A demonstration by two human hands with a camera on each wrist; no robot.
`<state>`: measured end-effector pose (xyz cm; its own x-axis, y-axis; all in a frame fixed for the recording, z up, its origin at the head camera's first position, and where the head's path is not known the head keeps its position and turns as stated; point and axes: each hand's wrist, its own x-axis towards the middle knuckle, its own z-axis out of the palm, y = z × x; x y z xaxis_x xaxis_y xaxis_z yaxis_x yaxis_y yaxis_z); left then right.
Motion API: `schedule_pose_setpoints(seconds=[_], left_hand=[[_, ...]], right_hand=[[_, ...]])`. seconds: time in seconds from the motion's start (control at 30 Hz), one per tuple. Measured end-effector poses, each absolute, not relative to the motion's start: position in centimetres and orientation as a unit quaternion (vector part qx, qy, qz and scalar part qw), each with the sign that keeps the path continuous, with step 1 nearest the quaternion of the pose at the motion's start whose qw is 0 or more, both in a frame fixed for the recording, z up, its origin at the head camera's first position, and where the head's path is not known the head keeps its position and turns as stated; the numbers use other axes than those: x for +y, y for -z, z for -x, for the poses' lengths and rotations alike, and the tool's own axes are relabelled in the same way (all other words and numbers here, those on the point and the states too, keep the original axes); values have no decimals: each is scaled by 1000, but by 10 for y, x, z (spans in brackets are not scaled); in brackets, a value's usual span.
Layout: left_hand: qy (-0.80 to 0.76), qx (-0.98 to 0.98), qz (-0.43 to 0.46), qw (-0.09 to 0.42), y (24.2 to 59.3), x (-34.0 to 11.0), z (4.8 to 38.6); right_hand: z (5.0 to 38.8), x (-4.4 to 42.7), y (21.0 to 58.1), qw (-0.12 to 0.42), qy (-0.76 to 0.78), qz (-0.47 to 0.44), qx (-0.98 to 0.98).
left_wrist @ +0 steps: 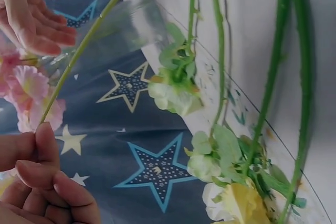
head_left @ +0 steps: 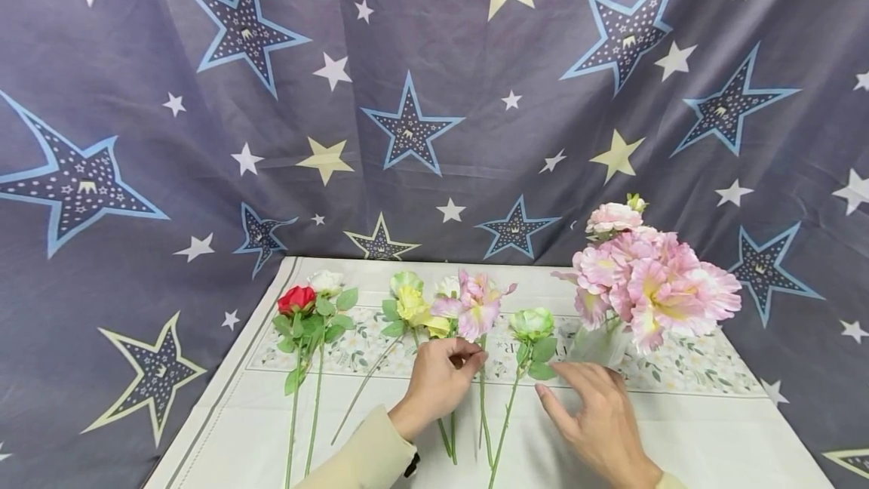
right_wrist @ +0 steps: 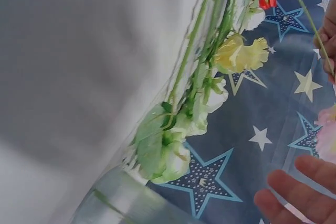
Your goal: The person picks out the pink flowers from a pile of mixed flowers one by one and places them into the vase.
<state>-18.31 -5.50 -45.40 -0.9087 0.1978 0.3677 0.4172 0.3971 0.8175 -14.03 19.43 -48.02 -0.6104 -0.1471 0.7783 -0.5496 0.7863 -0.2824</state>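
My left hand [head_left: 440, 377] pinches the thin green stem [left_wrist: 86, 48] of a pink artificial flower [head_left: 477, 306] between thumb and forefinger, just below the bloom. To the right, my right hand [head_left: 599, 419] is held apart from the flowers with its fingers relaxed and nothing in them. A pale green artificial rose [head_left: 532, 324] lies between the two hands. Beyond the right hand, a clear vase [head_left: 600, 345] holds a bunch of pink flowers [head_left: 668, 289]. The right wrist view catches the vase's glass [right_wrist: 131, 203] below the green rose.
Left of my hands lie a red rose [head_left: 296, 299] and a white rose [head_left: 326, 282]. Yellow flowers [head_left: 412, 305] and another white bloom [head_left: 447, 287] lie nearer the middle. Under them is a white tablecloth [head_left: 234, 429] with a floral band; a starry curtain [head_left: 434, 44] hangs behind.
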Motion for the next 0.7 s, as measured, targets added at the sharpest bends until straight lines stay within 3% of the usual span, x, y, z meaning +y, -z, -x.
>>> schedule_pose_setpoints(seconds=[0.4,0.7], left_hand=[[569,-785,213,119,444,-46,176],[570,-768,250,148,441,-42,174]], right_hand=[[147,168,467,452,-300,-256,-800],[148,153,464,457,-327,-273,-781]])
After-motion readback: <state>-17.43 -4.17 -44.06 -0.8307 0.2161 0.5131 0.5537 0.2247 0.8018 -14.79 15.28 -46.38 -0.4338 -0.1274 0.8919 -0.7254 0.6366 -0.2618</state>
